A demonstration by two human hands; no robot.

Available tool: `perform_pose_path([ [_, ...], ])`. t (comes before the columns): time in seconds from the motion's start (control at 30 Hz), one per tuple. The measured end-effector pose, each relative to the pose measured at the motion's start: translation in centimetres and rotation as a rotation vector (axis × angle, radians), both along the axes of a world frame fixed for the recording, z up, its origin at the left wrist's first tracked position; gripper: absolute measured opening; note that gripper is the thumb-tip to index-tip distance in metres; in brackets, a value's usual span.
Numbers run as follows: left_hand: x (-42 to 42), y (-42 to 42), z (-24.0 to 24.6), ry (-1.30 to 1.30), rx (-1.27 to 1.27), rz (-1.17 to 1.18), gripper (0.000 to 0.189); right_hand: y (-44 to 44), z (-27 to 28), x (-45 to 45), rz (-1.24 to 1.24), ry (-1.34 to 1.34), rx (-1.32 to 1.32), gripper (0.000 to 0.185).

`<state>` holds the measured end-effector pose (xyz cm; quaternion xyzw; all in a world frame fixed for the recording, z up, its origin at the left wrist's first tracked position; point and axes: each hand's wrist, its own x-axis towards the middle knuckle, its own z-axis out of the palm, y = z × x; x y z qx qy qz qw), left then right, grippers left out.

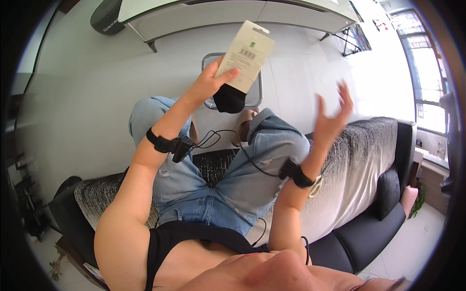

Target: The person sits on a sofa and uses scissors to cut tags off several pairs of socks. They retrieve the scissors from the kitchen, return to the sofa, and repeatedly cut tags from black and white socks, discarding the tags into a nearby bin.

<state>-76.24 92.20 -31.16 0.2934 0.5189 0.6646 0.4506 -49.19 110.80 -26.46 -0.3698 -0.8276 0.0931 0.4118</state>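
My left hand (214,80) grips a cream cardboard hang card (247,54) near its lower left edge, thumb on the printed face. The card bears writing and a barcode and has a slot at its top. A black fabric item (230,99), perhaps a folded sock, shows below the card. Behind them, on the floor, is a grey-rimmed tray or bin (259,91), mostly hidden by the card and hand. My right hand (332,112) is raised over the sofa side to the right, fingers spread and slightly blurred, holding nothing. Black straps with small devices sit on both forearms.
A white cabinet (218,16) on dark legs stands across the floor, with a dark grey bin (105,18) at its left. I sit on a black sofa (358,240) with a grey-and-white cover (349,174). A black cable (251,160) runs between the forearm devices over my jeans.
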Motion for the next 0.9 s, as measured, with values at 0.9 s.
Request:
perform_pose_path([
  [0.9,0.1,-0.5,-1.9,-0.117,0.079,0.187,0.046,-6.7,-12.3,32.9,-0.658,0.329,-1.227,0.026],
])
